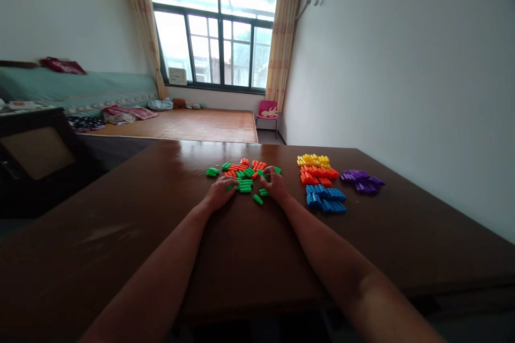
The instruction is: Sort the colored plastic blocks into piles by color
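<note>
Small, finger-length plastic pieces lie in a mixed green and orange cluster on the brown table; their exact kind is too small to make out. My left hand point(220, 192) rests at the cluster's left front, its fingers curled round a green piece point(230, 187). Beside it sits a row of green pieces point(245, 186). On the right of the cluster, my right hand point(276, 186) pinches another green piece point(261, 173) between thumb and fingers. A single green piece point(258, 200) lies in front, between the hands. Orange pieces point(238, 168) are spread behind them.
Sorted by colour to the right are yellow pieces point(314, 160), an orange group point(318, 174), blue rows point(325, 199) and a purple pile point(362, 181). The table point(249, 257) reaches towards a low bed point(201, 123). A pink chair point(267, 110) stands below the window.
</note>
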{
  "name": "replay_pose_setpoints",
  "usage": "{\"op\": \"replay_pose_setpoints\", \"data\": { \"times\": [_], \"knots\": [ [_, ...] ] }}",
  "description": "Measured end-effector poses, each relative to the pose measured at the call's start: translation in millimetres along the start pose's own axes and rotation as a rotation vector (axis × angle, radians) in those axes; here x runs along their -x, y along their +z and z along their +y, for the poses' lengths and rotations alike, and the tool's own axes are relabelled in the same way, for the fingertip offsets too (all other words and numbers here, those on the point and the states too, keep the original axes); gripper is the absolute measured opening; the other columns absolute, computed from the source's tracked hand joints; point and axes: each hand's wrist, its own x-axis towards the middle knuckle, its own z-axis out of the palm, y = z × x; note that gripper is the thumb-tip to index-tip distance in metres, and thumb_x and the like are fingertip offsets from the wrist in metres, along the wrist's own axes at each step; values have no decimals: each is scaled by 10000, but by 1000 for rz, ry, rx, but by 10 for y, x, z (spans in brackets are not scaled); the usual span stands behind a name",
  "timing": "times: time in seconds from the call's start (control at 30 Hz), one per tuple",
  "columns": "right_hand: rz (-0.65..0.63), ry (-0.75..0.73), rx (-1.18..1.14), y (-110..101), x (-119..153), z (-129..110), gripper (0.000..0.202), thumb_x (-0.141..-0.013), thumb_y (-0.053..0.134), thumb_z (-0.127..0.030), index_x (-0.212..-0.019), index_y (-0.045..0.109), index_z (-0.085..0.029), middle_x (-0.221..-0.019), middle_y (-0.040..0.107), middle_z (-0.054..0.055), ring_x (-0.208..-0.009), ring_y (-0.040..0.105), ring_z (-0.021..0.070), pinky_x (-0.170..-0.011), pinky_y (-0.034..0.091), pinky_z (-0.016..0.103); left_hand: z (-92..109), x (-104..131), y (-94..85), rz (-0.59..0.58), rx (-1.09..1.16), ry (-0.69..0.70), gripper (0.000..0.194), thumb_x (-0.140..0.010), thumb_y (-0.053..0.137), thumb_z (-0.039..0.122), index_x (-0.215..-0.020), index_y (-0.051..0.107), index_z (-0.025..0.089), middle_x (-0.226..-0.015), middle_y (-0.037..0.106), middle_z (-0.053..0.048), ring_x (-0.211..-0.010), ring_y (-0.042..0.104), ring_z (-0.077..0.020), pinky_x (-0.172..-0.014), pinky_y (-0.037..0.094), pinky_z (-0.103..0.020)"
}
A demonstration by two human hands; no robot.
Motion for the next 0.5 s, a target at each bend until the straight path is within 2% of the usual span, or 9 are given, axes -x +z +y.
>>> {"op": "replay_pose_setpoints", "data": {
  "times": [0.1, 0.2, 0.3, 0.33, 0.4, 0.5],
  "knots": [
    [22, -48, -8, 26, 12, -10, 183, -777, 558, -298, -945, 561, -225, -964, 614, 27, -849, 589, 165, -757, 508, 297, -17, -16, -6, 14, 29, 16, 222, -835, 524, 300, -948, 703, 235, -1086, 678, -43, -1069, 600, -206, -1001, 458, -363],
    [66, -34, -17, 3, -15, -23, 196, -750, 585, -294, -929, 599, -215, -980, 609, 43, -851, 581, 164, -808, 508, 319, -21, -32, -20, 27, 60, 26, 219, -823, 524, 319, -908, 705, 229, -1038, 694, -49, -1038, 620, -211, -991, 467, -371],
    [147, 57, -96, -223, -75, 4, 252, -732, 598, -330, -942, 627, -193, -1008, 624, 67, -831, 596, 164, -795, 511, 318, -16, -39, -34, 32, 80, 2, 223, -812, 523, 346, -886, 701, 235, -1023, 702, -47, -1033, 625, -215, -987, 472, -375],
    [175, 92, -128, -374, -86, 45, 289, -733, 594, -352, -967, 630, -186, -1004, 635, 70, -823, 603, 166, -776, 513, 315, -15, -38, -37, 34, 86, -6, 225, -808, 522, 354, -883, 699, 237, -1026, 702, -46, -1034, 625, -216, -984, 475, -375],
    [239, 155, -139, -803, -63, 201, 356, -744, 572, -391, -1023, 624, -177, -960, 662, 66, -800, 613, 174, -738, 512, 311, -17, -36, -38, 38, 93, -15, 234, -799, 519, 369, -882, 696, 240, -1031, 702, -44, -1035, 625, -219, -978, 479, -379],
    [333, 250, 109, -1686, 129, 606, 339, -790, 510, -395, -1014, 638, -175, -915, 682, 70, -777, 618, 186, -704, 494, 307, -30, -40, -29, 39, 84, -16, 250, -785, 514, 376, -884, 697, 238, -1027, 702, -51, -1025, 626, -228, -975, 478, -390]
  ]
}}
